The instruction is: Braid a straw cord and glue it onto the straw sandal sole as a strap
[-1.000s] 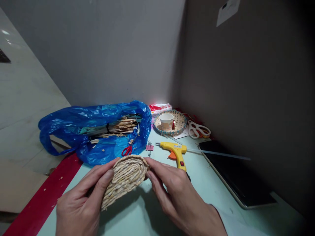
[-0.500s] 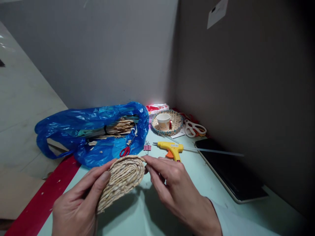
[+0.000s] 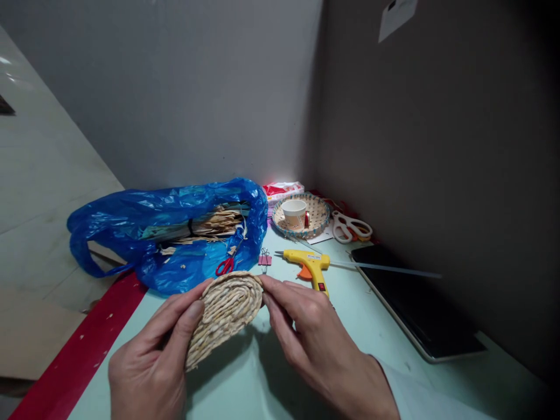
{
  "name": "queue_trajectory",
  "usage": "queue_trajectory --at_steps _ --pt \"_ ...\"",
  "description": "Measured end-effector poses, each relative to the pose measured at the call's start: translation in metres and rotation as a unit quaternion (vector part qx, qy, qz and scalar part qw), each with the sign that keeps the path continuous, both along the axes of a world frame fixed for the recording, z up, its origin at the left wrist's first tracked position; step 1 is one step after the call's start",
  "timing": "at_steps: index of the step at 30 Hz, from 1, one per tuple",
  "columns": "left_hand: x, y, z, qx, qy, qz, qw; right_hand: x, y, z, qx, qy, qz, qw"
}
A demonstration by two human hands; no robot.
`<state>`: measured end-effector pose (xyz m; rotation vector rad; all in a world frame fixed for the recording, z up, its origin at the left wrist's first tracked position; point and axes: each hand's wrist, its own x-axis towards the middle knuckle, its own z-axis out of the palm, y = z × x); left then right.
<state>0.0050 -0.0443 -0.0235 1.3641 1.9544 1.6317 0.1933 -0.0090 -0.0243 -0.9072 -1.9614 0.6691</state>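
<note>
An oval coil of twisted straw rope (image 3: pixel 230 312) is held up, tilted, above the pale green table (image 3: pixel 245 379). My left hand (image 3: pixel 160 341) grips its left side, thumb on the face and fingers along the upper edge and behind. At the upper right rim, my right hand (image 3: pixel 301 324) pinches the outer strand between thumb and forefinger. The fingertips there partly hide the strand. Just beyond the coil lie red-handled scissors (image 3: pixel 225 266), a pink binder clip (image 3: pixel 265 258) and a yellow glue gun (image 3: pixel 308 263) with a long glue stick.
A blue plastic bag (image 3: pixel 114 221) with a bundle of dried straw (image 3: pixel 214 224) lies at the back left. A woven basket (image 3: pixel 321 217) holding a paper cup (image 3: pixel 294 214) stands by white scissors (image 3: pixel 350 226). A black tablet (image 3: pixel 415 303) lies at the right, beside the dark partition.
The whole scene has shifted slightly in view. The coil and my left hand have moved a little to the right; both hands keep their hold on it.
</note>
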Motion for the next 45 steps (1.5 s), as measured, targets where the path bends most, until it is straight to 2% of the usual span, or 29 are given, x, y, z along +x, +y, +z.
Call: queue_trajectory --at_steps 7,10,15,19,24,31,34,38,42,45 --pt "0.001 -0.001 0.002 0.009 0.074 0.014 0.997 -0.002 -0.002 -0.001 -0.034 -0.007 -0.010 0.999" --pt "0.005 -0.003 0.001 0.037 0.102 0.030 0.994 -0.004 -0.003 0.001 -0.045 -0.003 -0.012 0.999" --pt "0.014 -0.001 -0.001 0.098 0.127 0.016 0.987 -0.006 -0.003 0.004 -0.086 0.033 0.006 0.996" --pt "0.020 0.001 0.002 0.082 0.129 0.004 0.988 -0.007 -0.001 0.004 -0.123 0.076 0.023 0.989" --pt "0.027 0.001 0.003 0.062 0.081 0.000 0.995 -0.010 0.002 0.001 -0.183 0.171 0.066 0.966" --pt "0.031 0.005 -0.007 0.048 -0.015 0.000 0.999 -0.013 0.007 -0.002 -0.239 0.263 0.107 0.928" --pt "0.030 0.005 -0.006 0.036 -0.061 -0.008 0.997 -0.012 0.009 -0.002 -0.241 0.270 0.114 0.925" --pt "0.029 0.002 0.003 0.027 -0.074 0.003 0.997 -0.010 0.008 0.000 -0.241 0.270 0.110 0.926" --pt "0.028 0.003 0.009 0.011 -0.102 0.000 0.995 -0.008 0.009 0.001 -0.231 0.246 0.098 0.936" --pt "0.024 0.005 0.008 -0.002 -0.123 -0.019 0.992 -0.007 0.011 0.002 -0.217 0.232 0.091 0.944"
